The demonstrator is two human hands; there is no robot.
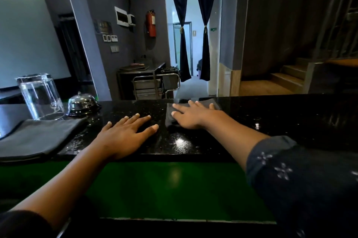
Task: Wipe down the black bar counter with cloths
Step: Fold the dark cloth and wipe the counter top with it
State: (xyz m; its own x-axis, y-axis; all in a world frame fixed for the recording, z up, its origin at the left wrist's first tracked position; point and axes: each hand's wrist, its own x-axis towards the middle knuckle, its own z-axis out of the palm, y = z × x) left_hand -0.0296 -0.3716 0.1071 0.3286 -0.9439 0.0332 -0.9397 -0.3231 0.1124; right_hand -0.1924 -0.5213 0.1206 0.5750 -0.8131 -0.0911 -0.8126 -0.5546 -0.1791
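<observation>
The black speckled bar counter runs across the view, glossy with light reflections. My right hand lies flat, fingers spread, pressing a dark cloth onto the counter near its far edge. My left hand rests flat on the bare counter just left of that cloth, fingers apart, holding nothing. A second grey folded cloth lies at the counter's left end, apart from both hands.
An upturned clear glass stands at the left on the grey cloth's far edge, beside a chrome service bell. A green lit shelf lies below the counter's near edge. Beyond are a metal trolley, a curtained doorway and stairs.
</observation>
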